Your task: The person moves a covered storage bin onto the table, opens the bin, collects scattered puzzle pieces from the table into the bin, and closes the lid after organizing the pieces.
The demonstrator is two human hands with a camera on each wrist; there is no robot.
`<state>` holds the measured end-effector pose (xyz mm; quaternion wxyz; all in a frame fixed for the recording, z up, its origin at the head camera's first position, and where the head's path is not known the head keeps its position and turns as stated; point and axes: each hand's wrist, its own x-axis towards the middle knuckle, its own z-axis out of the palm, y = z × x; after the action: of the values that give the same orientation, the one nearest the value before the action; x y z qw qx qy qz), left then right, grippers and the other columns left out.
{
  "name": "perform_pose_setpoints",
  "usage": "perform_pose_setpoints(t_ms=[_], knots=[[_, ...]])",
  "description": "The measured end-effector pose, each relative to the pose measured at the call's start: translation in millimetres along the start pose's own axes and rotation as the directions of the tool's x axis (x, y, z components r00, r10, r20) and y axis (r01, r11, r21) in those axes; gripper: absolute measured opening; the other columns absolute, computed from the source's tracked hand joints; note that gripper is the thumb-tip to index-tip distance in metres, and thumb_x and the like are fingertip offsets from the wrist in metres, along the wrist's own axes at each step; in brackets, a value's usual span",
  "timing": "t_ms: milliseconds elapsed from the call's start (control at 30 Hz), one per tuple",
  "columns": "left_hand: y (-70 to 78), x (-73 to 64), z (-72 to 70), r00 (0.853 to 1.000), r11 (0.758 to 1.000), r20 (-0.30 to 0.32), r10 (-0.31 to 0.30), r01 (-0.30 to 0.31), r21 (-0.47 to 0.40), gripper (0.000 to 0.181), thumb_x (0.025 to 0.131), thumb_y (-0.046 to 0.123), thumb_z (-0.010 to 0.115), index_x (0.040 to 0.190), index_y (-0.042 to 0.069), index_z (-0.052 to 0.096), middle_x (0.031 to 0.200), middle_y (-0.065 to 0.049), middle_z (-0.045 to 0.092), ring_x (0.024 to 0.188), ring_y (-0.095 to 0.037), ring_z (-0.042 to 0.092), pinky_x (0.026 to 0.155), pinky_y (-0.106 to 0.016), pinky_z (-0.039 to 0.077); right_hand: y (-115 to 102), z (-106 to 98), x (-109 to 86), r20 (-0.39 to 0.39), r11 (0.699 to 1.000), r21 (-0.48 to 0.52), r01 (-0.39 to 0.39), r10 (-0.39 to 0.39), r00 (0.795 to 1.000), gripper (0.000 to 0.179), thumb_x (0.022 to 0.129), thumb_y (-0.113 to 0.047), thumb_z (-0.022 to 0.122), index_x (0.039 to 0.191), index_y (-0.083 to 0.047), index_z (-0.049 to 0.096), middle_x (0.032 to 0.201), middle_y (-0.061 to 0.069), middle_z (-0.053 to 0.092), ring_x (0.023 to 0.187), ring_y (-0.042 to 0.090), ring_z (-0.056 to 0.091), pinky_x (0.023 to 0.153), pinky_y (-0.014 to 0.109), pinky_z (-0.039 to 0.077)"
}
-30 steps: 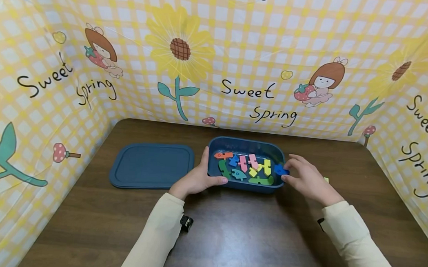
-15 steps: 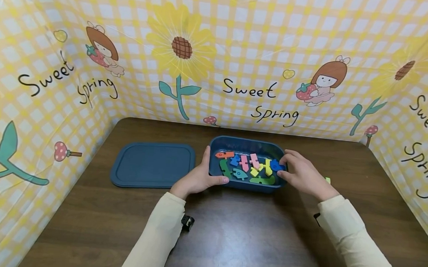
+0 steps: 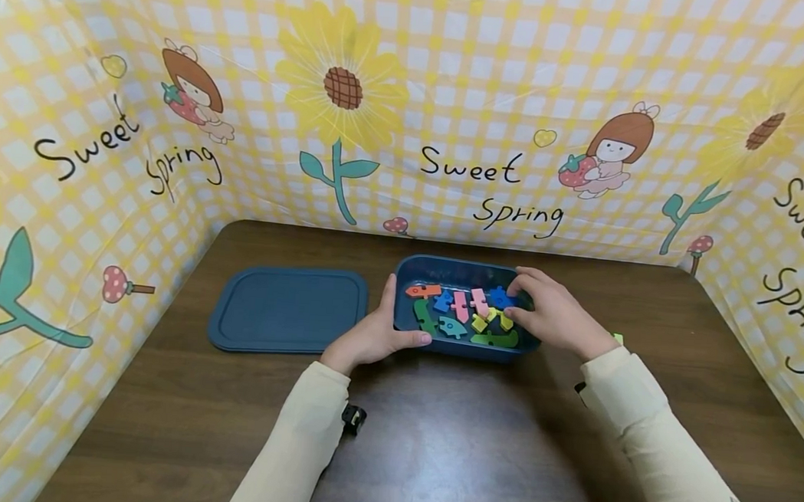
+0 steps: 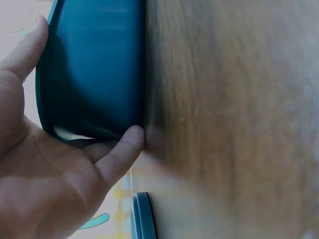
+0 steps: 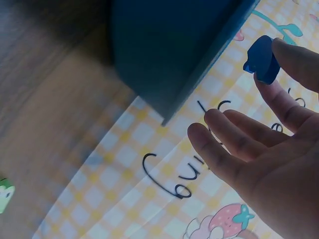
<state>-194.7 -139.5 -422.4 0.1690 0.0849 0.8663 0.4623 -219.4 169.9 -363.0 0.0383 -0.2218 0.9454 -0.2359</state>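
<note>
My left hand (image 3: 372, 334) holds the dark blue box (image 3: 461, 348) at its left end, thumb over the front rim and fingers along the end wall. In the left wrist view the thumb and fingers span the corner of the box (image 4: 99, 64). Over the right part of the box, my right hand (image 3: 553, 310) pinches a small blue puzzle-like piece (image 3: 501, 297). The right wrist view shows this blue piece (image 5: 263, 57) between thumb and index finger, other fingers loosely spread. Inside lie several coloured pieces, among them an orange one (image 3: 423, 291) and a teal one (image 3: 451, 327).
The box's blue lid (image 3: 288, 311) lies flat on the brown table (image 3: 432, 437) to the left. A small light-green piece (image 5: 6, 194) lies on the table right of the box, mostly hidden by the right hand in the head view. Patterned cloth (image 3: 438, 115) surrounds the table.
My right hand has moved left with the blue piece, from the box's right rim to over its inside. The left hand stays on the box.
</note>
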Motion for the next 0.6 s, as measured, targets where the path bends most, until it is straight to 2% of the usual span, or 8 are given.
perform_pose_setpoints(t_ms=[267, 500, 600], knots=[[-1.2, 0.2, -1.2, 1.0, 1.0, -0.004, -0.003, 0.003, 0.003, 0.123, 0.089, 0.052, 0.075, 0.16, 0.021, -0.02, 0.161, -0.022, 0.027, 0.106, -0.032, 0.063, 0.098, -0.053, 0.048, -18.6, 5.5, 18.0, 0.014, 1.0, -0.007, 0.023, -0.022, 1.0, 0.023, 0.095, -0.018, 0.073, 0.112, -0.005, 0.064, 0.154, 0.025, 0.038, 0.135, 0.045, 0.043, 0.108, 0.058, 0.037], [-0.1, -0.6, -2.4, 1.0, 1.0, 0.006, 0.001, -0.001, -0.012, 0.121, 0.09, 0.05, 0.074, 0.16, 0.018, -0.02, 0.161, -0.024, 0.027, 0.114, -0.034, 0.061, 0.101, -0.055, 0.045, -33.7, 12.0, 31.9, 0.044, 1.0, -0.008, 0.022, -0.022, 0.999, 0.023, 0.095, -0.02, 0.073, 0.112, -0.007, 0.064, 0.154, 0.022, 0.038, 0.134, 0.041, 0.045, 0.109, 0.056, 0.037], [1.0, -1.1, -2.5, 1.0, 1.0, 0.007, -0.002, 0.003, -0.024, 0.121, 0.091, 0.049, 0.074, 0.16, 0.021, -0.021, 0.159, -0.025, 0.031, 0.117, -0.035, 0.06, 0.102, -0.054, 0.044, -39.5, 13.9, 36.7, 0.049, 0.999, -0.006, 0.038, -0.038, 0.998, 0.023, 0.095, -0.019, 0.073, 0.112, -0.007, 0.064, 0.155, 0.022, 0.038, 0.133, 0.041, 0.046, 0.108, 0.055, 0.039]])
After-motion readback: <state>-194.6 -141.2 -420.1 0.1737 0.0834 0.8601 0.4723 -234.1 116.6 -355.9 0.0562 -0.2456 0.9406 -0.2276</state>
